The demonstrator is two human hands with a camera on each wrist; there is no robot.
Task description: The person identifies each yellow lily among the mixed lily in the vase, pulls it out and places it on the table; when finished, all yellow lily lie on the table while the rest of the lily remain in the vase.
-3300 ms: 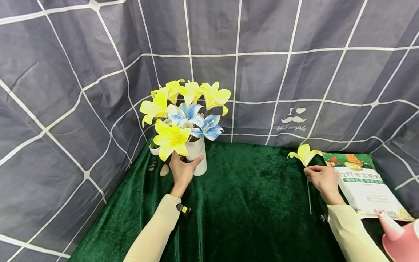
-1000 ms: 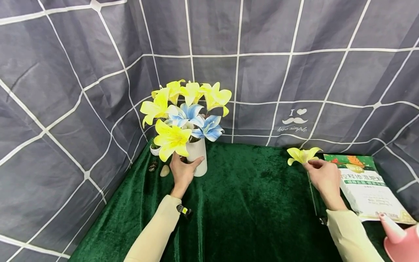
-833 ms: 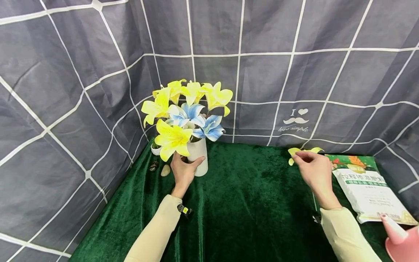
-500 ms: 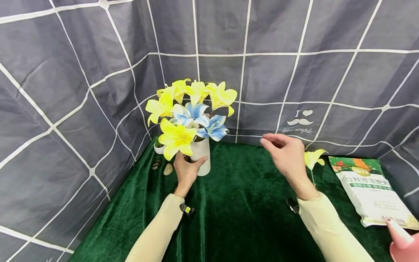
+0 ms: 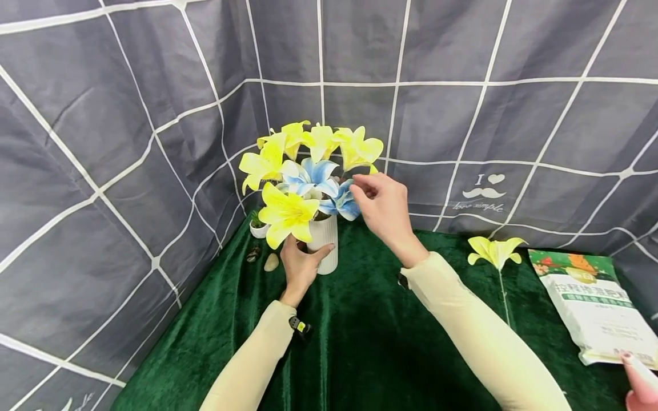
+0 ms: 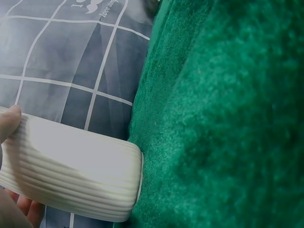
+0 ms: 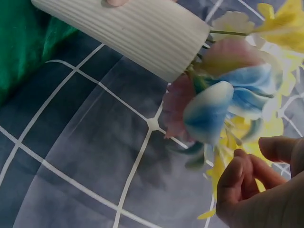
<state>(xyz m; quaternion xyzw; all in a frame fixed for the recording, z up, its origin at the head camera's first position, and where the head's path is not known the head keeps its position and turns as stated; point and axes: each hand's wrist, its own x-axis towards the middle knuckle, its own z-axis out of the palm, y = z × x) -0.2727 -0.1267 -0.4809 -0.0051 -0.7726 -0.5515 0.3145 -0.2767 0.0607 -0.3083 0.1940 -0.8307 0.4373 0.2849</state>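
My left hand (image 5: 300, 265) grips the white ribbed vase (image 5: 325, 242) low down, thumb on one side and fingers on the other. In the left wrist view the vase (image 6: 76, 166) has its base against the green cloth. Yellow lilies (image 5: 289, 214) and blue lilies (image 5: 311, 176) fill the vase. Beside the right-hand blue lily (image 5: 343, 201) is my right hand (image 5: 385, 211), loosely bent. The right wrist view shows a gap between its thumb and fingers, with nothing held, close to a blue lily (image 7: 211, 111). Pinkish blooms (image 7: 178, 107) show there too.
A single yellow lily (image 5: 494, 251) on a thin stem is at the right, near a white and green printed bag (image 5: 598, 308). A pink spout (image 5: 640, 379) enters at the right edge. Left of the vase are a small potted plant (image 5: 259, 227) and stones (image 5: 271, 262).
My right hand has let go of the single yellow lily at the right and moved left to the bouquet. The left hand keeps its grip on the vase. The head view has shifted slightly right.
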